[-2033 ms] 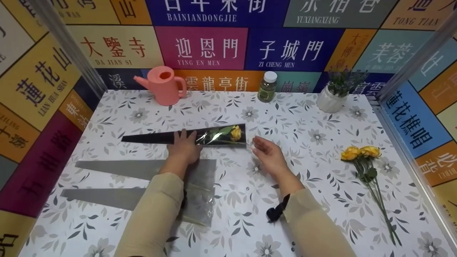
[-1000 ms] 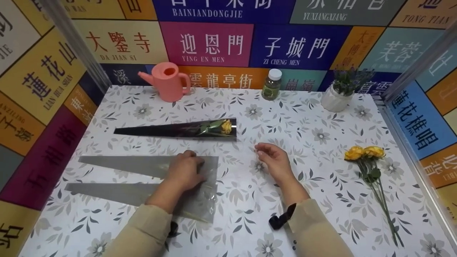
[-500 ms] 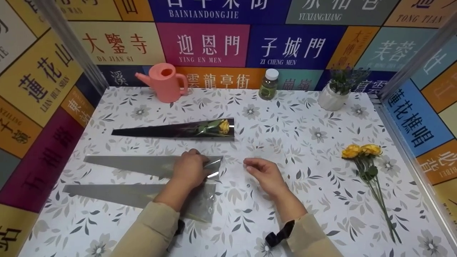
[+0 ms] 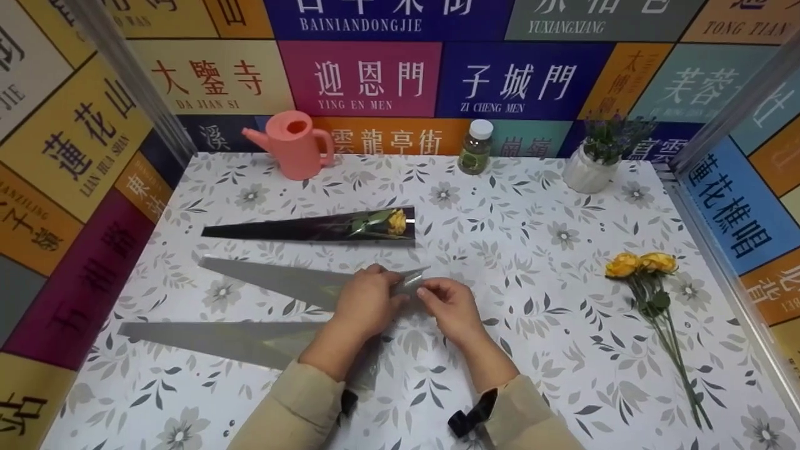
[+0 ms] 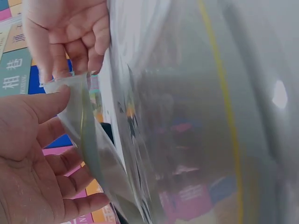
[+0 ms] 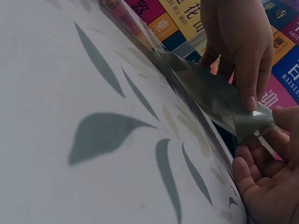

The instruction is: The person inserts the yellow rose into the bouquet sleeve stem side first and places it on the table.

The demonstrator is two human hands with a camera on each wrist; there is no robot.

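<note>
In the head view, my left hand (image 4: 369, 303) pinches the wide end of a grey translucent flower sleeve (image 4: 269, 281), thumb against its film. My right hand (image 4: 453, 309) meets it there, thumb and fingers pinching the sleeve's mouth edge. Both wrist views show the film (image 6: 219, 98) raised between the two hands, its edge folded up. A second grey sleeve (image 4: 200, 337) lies flat nearer me, its wide end partly hidden by my left arm. Beyond the hands lies a black sleeve (image 4: 281, 226) with a yellow rose (image 4: 397, 222) inside.
Loose yellow roses (image 4: 657, 263) with long stems lie at the right. Along the back stand a pink watering can (image 4: 292, 147), a white-capped jar (image 4: 475, 150) and a white pot (image 4: 587, 169) of purple flowers. Sign-printed panels wall the patterned tabletop.
My left hand has left the black sleeve, taken the upper grey sleeve and drawn it right, tilting it. My right hand has come left and down to the sleeve's mouth.
</note>
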